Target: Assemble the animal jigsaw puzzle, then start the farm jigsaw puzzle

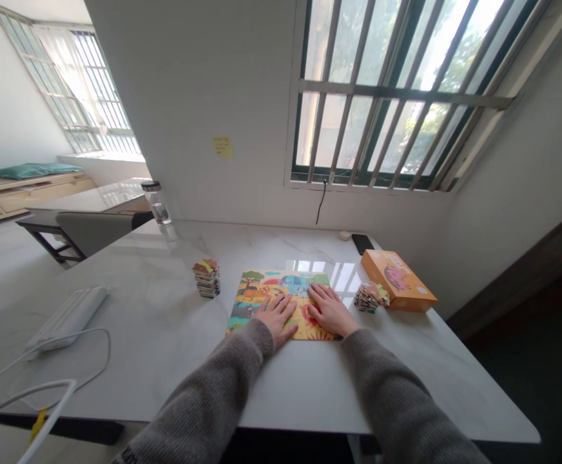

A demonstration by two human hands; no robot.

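A colourful animal jigsaw puzzle [261, 289] lies flat on the white marble table [155, 309]. My left hand [277, 317] rests palm down on its lower middle, fingers spread. My right hand [328, 309] lies flat beside it on the puzzle's right part, fingers also apart. Neither hand holds anything. A stack of puzzle pieces [207, 278] stands left of the puzzle. Another pile of pieces [370, 297] sits to its right, against an orange puzzle box [397, 280].
A clear water bottle [156, 204] stands at the table's far left. A black phone [362, 243] lies near the wall under the barred window. A white power strip [68, 317] with cables sits at the left. The table's front edge is close to me.
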